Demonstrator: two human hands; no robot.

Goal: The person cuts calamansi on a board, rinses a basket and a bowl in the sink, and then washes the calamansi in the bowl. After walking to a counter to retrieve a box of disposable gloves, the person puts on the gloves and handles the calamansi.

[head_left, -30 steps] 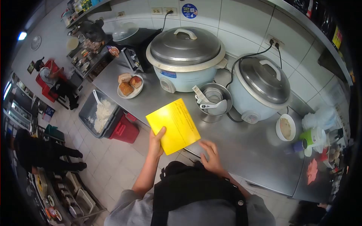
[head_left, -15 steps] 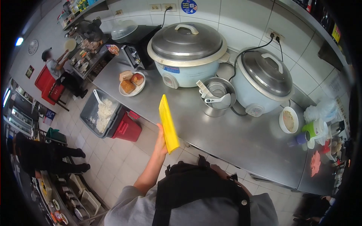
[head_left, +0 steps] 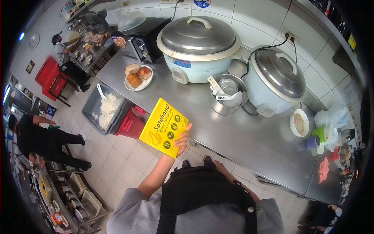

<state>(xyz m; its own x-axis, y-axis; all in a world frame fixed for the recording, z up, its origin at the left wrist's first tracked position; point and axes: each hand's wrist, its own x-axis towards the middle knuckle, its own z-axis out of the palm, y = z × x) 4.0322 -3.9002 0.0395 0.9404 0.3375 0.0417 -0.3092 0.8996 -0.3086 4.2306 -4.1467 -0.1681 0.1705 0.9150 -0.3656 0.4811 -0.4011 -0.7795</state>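
Observation:
My left hand grips a flat yellow packet printed "Safehand Disposable Gloves". Its printed face shows, tilted, with my fingers over the lower right edge. The packet is in front of the steel counter, to the right of a grey tub of white rice with a white spoon in it. On the right side of my body my forearm hangs low by the apron; the right hand itself cannot be made out.
Two rice cookers stand along the wall. Between them is a steel pot with scoops. A plate of food, a bowl and a purple cup are on the counter. Two people stand at left.
The yellow packet has turned from nearly edge-on to show its printed face, and my left hand has shifted right with it. The person at lower left has raised an arm.

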